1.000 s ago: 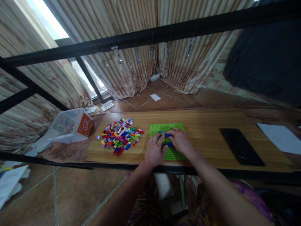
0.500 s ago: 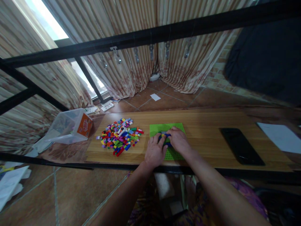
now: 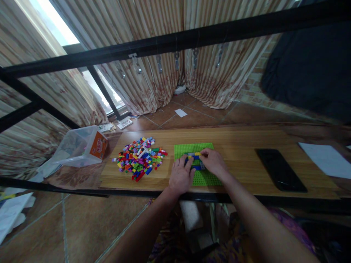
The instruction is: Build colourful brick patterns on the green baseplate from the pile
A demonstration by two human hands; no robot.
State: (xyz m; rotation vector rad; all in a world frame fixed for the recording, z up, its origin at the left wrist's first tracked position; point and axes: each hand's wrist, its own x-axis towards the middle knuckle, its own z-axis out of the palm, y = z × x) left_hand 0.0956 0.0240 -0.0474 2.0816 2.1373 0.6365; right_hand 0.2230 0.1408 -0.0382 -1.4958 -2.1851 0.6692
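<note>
A green studded baseplate [image 3: 211, 180] lies under both hands, with blue, grey and yellow building bricks [image 3: 196, 157] set in rows on it. My left hand [image 3: 181, 175] rests over the plate's left side, fingers stretched out and touching the left end of the bricks. At the right end of the rows, my right hand [image 3: 214, 162] has thumb and fingers pinched together on a brick, mostly hidden by the fingertips. A yellow brick shows just left of that pinch. Left of the plate spreads a pile of mixed colourful bricks [image 3: 141, 159].
The wooden tabletop [image 3: 236, 142] carries a black phone-like slab [image 3: 279, 170] and a white paper [image 3: 325, 159] to the right. A clear plastic box [image 3: 79, 148] with an orange label stands at far left. A dark metal rail [image 3: 175, 42] crosses beyond the table, before curtains.
My right hand has shifted slightly right and turned, uncovering yellow, blue and grey bricks on the plate. My left hand has stayed almost in place.
</note>
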